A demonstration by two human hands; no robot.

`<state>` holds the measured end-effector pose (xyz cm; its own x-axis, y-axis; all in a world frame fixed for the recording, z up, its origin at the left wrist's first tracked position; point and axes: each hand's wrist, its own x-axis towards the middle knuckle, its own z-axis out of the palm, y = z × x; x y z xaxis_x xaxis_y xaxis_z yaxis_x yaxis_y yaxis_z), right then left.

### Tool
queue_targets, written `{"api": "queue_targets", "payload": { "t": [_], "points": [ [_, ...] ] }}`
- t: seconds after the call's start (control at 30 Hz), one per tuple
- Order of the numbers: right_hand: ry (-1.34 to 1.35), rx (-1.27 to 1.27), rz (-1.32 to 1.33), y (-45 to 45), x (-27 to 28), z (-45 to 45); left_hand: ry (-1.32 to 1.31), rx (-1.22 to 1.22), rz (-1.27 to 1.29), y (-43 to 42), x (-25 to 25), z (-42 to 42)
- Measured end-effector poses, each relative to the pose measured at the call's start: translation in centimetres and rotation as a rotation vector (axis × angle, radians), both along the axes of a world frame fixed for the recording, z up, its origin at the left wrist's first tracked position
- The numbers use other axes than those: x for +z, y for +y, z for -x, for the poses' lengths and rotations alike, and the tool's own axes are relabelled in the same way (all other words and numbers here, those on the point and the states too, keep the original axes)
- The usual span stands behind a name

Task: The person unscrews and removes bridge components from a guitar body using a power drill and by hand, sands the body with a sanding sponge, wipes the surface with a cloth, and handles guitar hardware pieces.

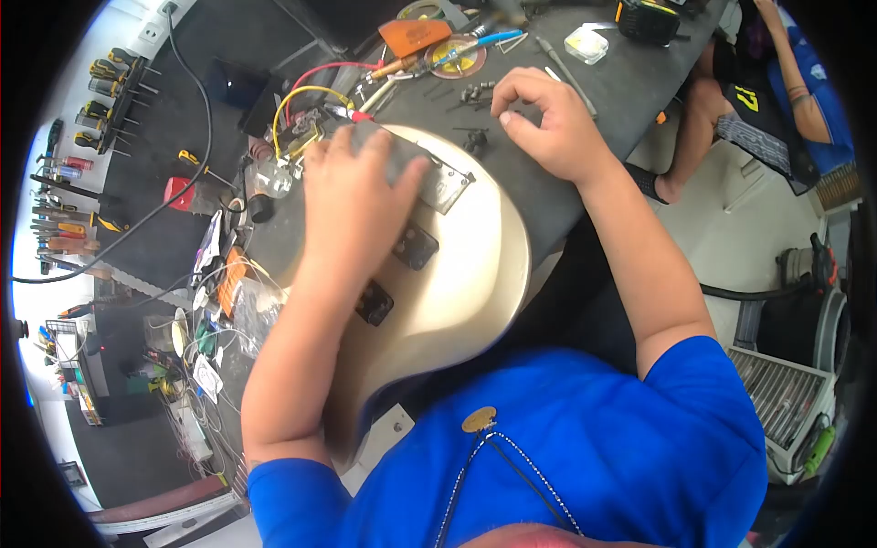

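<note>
At 11 o'clock, my left hand (352, 196), fingers spread, released, overlies the guitar body (498, 260). At 1 o'clock, my right hand (559, 128) curls near small hardware (471, 94); grip: I cannot tell.

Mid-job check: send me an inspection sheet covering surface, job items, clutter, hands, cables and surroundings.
Surface: dark bench, partly crowded.
Job's things: pale guitar body with black pickups and metal plate; loose dark hardware beside it.
Clutter: orange block and blue tool beyond the guitar body.
Hands: left hand blurred over the guitar body, contact unclear; right hand curled near the hardware, grip unclear.
Cables: black cable at left; yellow lead near the guitar body.
Surroundings: wall-mounted screwdrivers left; another person right.
</note>
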<state>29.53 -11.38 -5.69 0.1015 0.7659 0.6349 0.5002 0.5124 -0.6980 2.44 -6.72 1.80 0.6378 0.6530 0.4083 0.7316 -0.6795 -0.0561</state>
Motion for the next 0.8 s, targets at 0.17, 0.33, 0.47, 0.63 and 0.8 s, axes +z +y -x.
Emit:
{"api": "queue_targets", "payload": {
  "t": [0.17,0.33,0.47,0.63,0.8],
  "points": [
    [-0.006,0.008,-0.01,0.1,-0.2,0.0,-0.02,-0.049,-0.016,-0.6,-0.3,-0.2],
    [-0.011,0.015,-0.019,0.3,-0.4,-0.1,-0.044,-0.149,-0.012,-2.7,-0.3,-0.7],
    [-0.013,0.019,-0.023,0.5,-0.1,-0.2,-0.009,-0.107,-0.025,-1.8,0.0,-0.7],
    [-0.002,0.029,-0.005,0.2,0.0,0.0,0.029,0.004,-0.069,-0.1,0.5,-0.7],
    [0.0,0.028,0.013,0.0,0.2,0.3,0.001,0.045,-0.039,1.0,-0.3,0.2]
  ]
}}
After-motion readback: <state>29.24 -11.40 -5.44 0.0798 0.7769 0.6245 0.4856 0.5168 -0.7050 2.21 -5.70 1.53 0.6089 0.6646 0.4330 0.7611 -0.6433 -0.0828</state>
